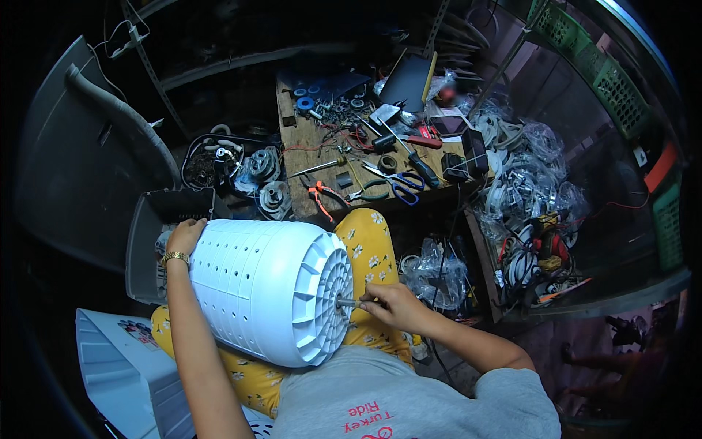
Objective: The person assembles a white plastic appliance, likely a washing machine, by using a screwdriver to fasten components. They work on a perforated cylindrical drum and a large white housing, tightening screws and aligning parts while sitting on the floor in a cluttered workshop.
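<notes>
A white perforated spin-dryer drum (pixel 248 285) lies on its side across my lap, its ribbed base turned to the right. My left hand (pixel 184 238), with a gold watch at the wrist, grips the drum's left end; its fingertips are partly hidden. A short metal shaft (pixel 348 302) sticks out from the hub at the middle of the base. Thumb and fingers of my right hand (pixel 393 304) are pinched round the outer end of that shaft.
Ahead, a wooden bench (pixel 307 146) bears orange-handled pliers (pixel 319 197), blue-handled scissors (pixel 404 186), a screwdriver (pixel 424 168) and small parts. Bagged parts (pixel 534 172) are heaped at right. A grey bin (pixel 139 256) stands left, above a pale plastic housing (pixel 117 358).
</notes>
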The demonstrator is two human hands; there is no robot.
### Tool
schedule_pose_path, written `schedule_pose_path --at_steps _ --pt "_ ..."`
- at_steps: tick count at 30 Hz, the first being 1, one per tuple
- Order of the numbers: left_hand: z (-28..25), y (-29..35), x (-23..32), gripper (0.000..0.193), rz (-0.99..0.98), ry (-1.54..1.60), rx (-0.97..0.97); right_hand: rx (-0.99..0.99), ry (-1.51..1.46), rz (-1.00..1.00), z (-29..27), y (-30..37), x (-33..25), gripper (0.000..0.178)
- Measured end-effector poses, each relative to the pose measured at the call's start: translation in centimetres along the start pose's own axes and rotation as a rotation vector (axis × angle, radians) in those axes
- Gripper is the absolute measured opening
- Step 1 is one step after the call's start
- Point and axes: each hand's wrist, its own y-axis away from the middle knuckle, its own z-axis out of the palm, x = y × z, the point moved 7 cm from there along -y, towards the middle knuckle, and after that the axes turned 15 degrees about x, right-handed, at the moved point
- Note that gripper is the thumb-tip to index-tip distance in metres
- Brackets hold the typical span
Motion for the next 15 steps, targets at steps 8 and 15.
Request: schedule_pose_path --at_steps 8,15 --pt "0.9 -0.6 -1.3 0.058 -0.040 0.020 -0.016 -0.060 0.048 -0.068 -0.6 0.6 -1.6 0.013" --pt "1.3 -0.9 -0.5 0.055 -0.018 0.099 0.015 -0.053 0.117 -0.218 3.4 -0.8 -1.6 0.018"
